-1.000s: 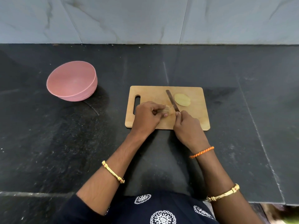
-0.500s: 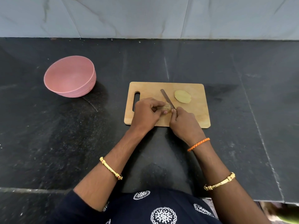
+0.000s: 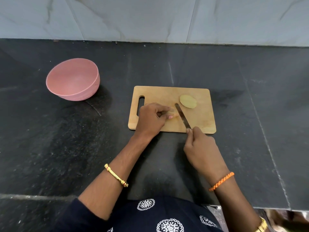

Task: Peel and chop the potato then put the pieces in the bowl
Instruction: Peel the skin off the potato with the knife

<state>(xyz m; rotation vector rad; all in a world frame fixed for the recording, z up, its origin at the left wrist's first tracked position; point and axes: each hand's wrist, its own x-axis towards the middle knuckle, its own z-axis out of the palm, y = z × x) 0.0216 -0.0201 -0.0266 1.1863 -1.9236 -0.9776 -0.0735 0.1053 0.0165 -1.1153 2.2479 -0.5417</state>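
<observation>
Left of board (image 3: 168, 93), pink bowl (image 3: 73, 79) holds nothing.

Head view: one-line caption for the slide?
Left hand steadies a potato piece on the cutting board while the right hand holds the knife; pink bowl waits nearby.

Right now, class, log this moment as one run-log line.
step: chopping | left hand: holds potato piece on board | right hand: grips knife | potato half: waiting on board | bowl: no pieces
</observation>
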